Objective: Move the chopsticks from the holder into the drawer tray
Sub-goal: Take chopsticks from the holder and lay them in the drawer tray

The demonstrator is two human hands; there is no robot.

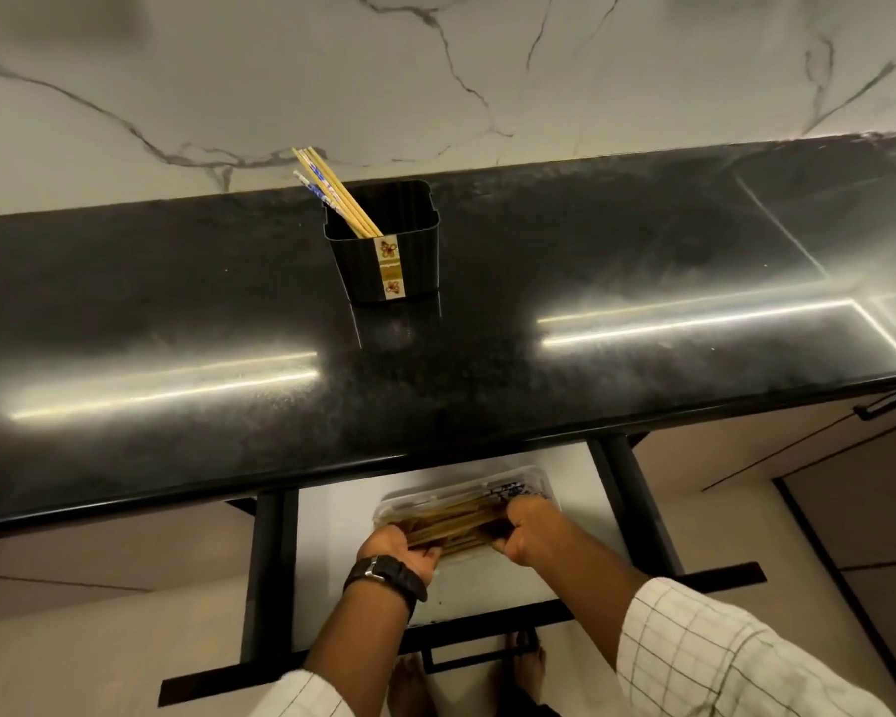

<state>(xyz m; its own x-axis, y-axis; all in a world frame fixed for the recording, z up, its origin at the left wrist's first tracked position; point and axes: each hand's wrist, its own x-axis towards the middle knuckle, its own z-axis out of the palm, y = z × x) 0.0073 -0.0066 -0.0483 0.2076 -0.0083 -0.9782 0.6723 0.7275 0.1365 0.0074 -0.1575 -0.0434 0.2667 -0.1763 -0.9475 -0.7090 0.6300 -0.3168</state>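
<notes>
Head view over a black stone counter (590,354) with the drawer (332,535) below it pulled open. All places are given relative to the clear plastic tray (534,476) that lies in the drawer.

Both hands are down at the tray. The left hand (407,551), with a dark wristwatch (386,574) on its wrist, is at the tray's left end, fingers curled about the plain ends of a bundle of wooden chopsticks (456,522). The right hand (526,525) is at the tray's right part, closed over the same bundle, just short of its blue-patterned ends (510,491). Each hand is thus closed around the bundle; how tightly cannot be told, since the fingertips are hidden beneath the sticks.

Holding the bundle at both ends probably serves to keep the sticks parallel and together, so that they settle lengthwise within the tray's walls rather than scatter across the drawer floor.

The bundle lies inside the tray, between the two hands and touching both.

Beyond the tray, up on the counter and well apart from either hand, stands the black ribbed holder (384,266). A few chopsticks (332,191) lean in its left corner, patterned ends upward. The transfer is judged partly done: these remaining sticks have not yet been moved.
</notes>
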